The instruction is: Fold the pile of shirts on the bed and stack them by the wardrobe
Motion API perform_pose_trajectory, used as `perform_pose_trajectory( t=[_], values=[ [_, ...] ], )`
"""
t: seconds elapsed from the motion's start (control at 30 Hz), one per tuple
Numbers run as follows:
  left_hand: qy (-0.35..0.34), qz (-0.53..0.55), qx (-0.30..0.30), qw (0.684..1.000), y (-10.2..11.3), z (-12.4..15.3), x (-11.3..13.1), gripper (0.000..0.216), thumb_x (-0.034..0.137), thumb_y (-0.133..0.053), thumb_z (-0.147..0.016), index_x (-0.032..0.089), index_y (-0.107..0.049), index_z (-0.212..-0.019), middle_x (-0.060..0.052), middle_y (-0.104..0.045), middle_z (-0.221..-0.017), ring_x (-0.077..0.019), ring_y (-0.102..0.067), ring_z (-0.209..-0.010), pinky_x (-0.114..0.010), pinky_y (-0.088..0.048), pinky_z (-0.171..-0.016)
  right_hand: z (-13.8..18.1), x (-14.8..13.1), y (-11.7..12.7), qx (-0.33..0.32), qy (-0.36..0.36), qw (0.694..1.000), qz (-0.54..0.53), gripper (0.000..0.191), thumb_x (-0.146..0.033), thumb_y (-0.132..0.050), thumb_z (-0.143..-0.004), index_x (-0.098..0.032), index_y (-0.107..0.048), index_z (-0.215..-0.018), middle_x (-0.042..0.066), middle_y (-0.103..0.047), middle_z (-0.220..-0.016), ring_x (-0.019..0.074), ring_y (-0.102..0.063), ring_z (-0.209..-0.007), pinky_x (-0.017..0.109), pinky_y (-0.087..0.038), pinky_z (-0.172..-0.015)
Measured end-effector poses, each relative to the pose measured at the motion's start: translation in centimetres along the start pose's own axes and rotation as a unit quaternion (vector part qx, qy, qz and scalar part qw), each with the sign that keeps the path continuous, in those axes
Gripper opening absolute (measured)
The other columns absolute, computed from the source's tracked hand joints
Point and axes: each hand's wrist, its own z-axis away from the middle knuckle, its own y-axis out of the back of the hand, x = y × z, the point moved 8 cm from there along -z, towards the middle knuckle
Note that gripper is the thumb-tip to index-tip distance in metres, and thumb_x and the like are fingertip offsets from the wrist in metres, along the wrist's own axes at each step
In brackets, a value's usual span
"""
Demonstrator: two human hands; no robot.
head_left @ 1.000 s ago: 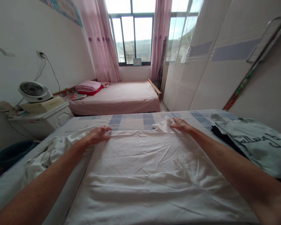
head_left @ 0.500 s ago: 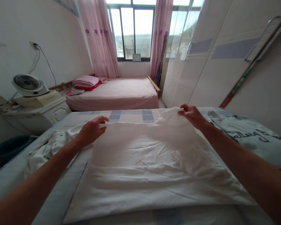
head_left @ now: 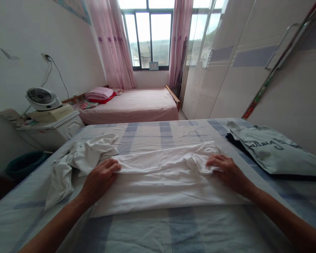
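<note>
A white shirt (head_left: pixel 152 186) lies folded over in front of me on the striped bed sheet (head_left: pixel 184 228); its exact cut is hard to make out. My left hand (head_left: pixel 102 174) grips the left end of the folded-over layer, fingers curled round the cloth. At the other end, my right hand (head_left: pixel 223 168) pinches a bunched part of the same layer. The upper layer sags with creases between both hands. Just left of the shirt, and close to my left hand, lies a crumpled white garment (head_left: pixel 81 154).
Dark and pale green clothes (head_left: pixel 276 151) with lettering lie flat at the right. A fan (head_left: pixel 42 98) stands on a cabinet (head_left: pixel 58 128) at the left, above a dark green bin (head_left: pixel 26 163). Beyond is a pink bed (head_left: pixel 137 103); wardrobes (head_left: pixel 239 70) line the right side.
Both hands have come down and towards me, bringing the shirt's far edge over its near part. The shirt now covers less of the bed. My left fingers have closed on the cloth.
</note>
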Motion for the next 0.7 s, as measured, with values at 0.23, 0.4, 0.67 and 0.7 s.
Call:
perform_pose_trajectory(
  t=[0.23,0.4,0.67,0.7],
  values=[
    [0.022,-0.012,0.054,0.998,1.7,0.2,-0.8,0.023,0.015,-0.041,-0.083,0.021,-0.061,-0.091,-0.008,-0.064,-0.104,-0.0233,-0.060,-0.100,-0.034,-0.047,-0.087,1.4,-1.2,3.8,0.080,-0.016,0.997,0.005,0.023,-0.019,-0.048,-0.074,-0.026,-0.062,-0.090,0.005,-0.068,-0.099,0.0251,-0.061,-0.100,0.041,-0.045,-0.091],
    [0.068,0.030,0.029,0.997,0.6,1.6,-1.3,0.021,0.025,-0.044,-0.086,0.021,-0.064,-0.091,-0.005,-0.066,-0.097,-0.0210,-0.064,-0.092,-0.031,-0.050,-0.080,2.9,-1.1,1.2,-0.014,-0.040,0.999,-0.024,0.023,-0.026,-0.046,-0.078,-0.024,-0.067,-0.087,0.006,-0.071,-0.094,0.0246,-0.066,-0.090,0.038,-0.051,-0.080],
    [0.046,0.011,0.020,0.999,1.5,2.3,-1.1,0.027,0.025,-0.043,-0.087,0.020,-0.068,-0.098,-0.007,-0.067,-0.103,-0.0223,-0.062,-0.096,-0.036,-0.049,-0.086,3.5,-0.4,1.2,-0.055,-0.050,0.992,-0.101,0.026,-0.039,-0.051,-0.082,-0.023,-0.070,-0.092,0.008,-0.069,-0.106,0.0269,-0.065,-0.098,0.036,-0.052,-0.085],
    [0.037,0.014,0.002,0.999,1.3,2.6,-1.2,0.027,0.025,-0.045,-0.085,0.022,-0.068,-0.099,-0.007,-0.067,-0.105,-0.0225,-0.062,-0.098,-0.036,-0.049,-0.088,3.9,-0.9,1.0,-0.090,-0.022,0.990,-0.105,0.024,-0.037,-0.053,-0.081,-0.024,-0.071,-0.092,0.007,-0.068,-0.112,0.0268,-0.064,-0.103,0.037,-0.051,-0.088]
  ],
)
